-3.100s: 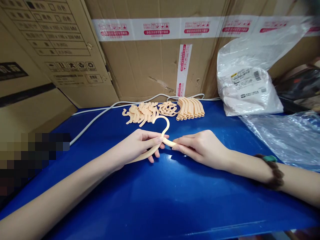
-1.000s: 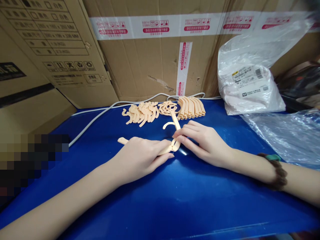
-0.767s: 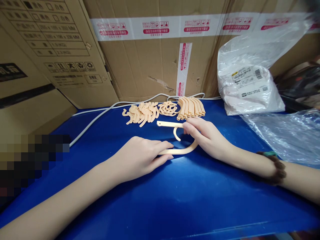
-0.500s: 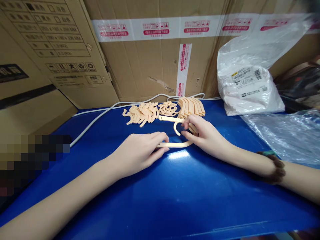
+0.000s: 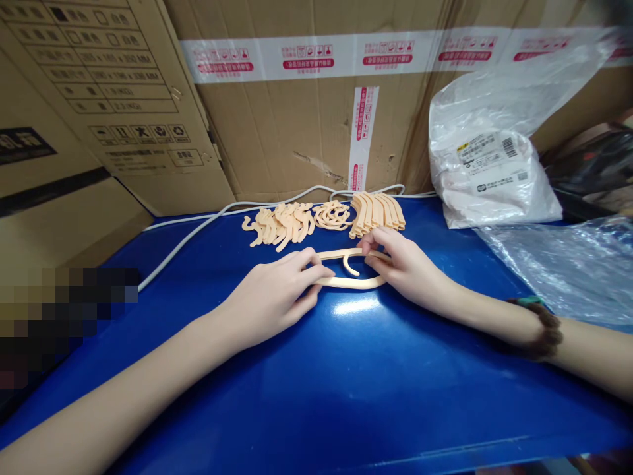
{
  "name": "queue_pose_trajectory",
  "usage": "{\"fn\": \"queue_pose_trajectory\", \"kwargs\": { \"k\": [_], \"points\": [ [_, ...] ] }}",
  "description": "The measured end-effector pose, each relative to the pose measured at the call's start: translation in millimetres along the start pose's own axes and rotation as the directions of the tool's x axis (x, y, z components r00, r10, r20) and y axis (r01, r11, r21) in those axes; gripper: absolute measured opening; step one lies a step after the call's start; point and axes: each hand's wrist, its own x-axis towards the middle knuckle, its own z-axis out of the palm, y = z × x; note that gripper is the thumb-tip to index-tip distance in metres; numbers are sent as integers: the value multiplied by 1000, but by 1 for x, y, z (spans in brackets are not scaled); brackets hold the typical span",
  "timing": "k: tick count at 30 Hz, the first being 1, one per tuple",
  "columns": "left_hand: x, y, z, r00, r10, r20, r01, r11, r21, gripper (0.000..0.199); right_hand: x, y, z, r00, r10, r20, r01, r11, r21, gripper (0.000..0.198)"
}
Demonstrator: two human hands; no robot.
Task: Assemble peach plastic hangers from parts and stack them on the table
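Observation:
Between my two hands is a cream plastic folding clothes hanger [image 5: 349, 284], held just over the blue tabletop. Its two curved arms lie roughly side by side, and its small hook [image 5: 351, 266] shows between them. My left hand [image 5: 281, 290] is closed, its thumb and fingers pinching the arms' left ends, which it partly covers. With thumb and fingertips, my right hand [image 5: 408, 264] grips the hanger's right end and hides the joint there. Just behind lie loose hanger parts: a pile of hooks [image 5: 284, 224], a heap of thin curved pieces [image 5: 332, 216] and a row of hanger arms [image 5: 378, 212].
Cardboard boxes [image 5: 287, 132] wall off the back and left of the blue table [image 5: 316, 396]. A white cable [image 5: 182, 247] runs along the back. At right stand a white plastic bag [image 5: 494, 178] and a crumpled clear plastic sheet [image 5: 583, 264].
The hanger's far arm has swung toward me, closer to the near arm. My left hand's fingers have moved up and now take in the left ends of both arms.

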Motion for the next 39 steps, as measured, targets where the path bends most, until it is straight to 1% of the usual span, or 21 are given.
{"fn": "queue_pose_trajectory", "kwargs": {
  "k": [5, 12, 32, 39],
  "points": [
    [1, 1, 0, 999, 0, 48, 0, 1000, 2, 25, 0, 0, -1, 1000, 23, 15, -23, 1000, 7, 14],
    [0, 1, 0, 996, -24, 83, 23, 1000, 12, 24, 1, 0, 0, 999, 35, 20, -36, 999, 19, 13],
    [2, 3, -3, 994, -28, 103, 26, 1000, 16, 23, 2, 5, 2, 999, 11, 34, -11, 1000, -5, 11],
    [-2, 1, 1, 994, -29, 105, 26, 999, 36, 24, -1, 2, 2, 999, -19, 25, 20, 998, -55, 17]
  ]
}}
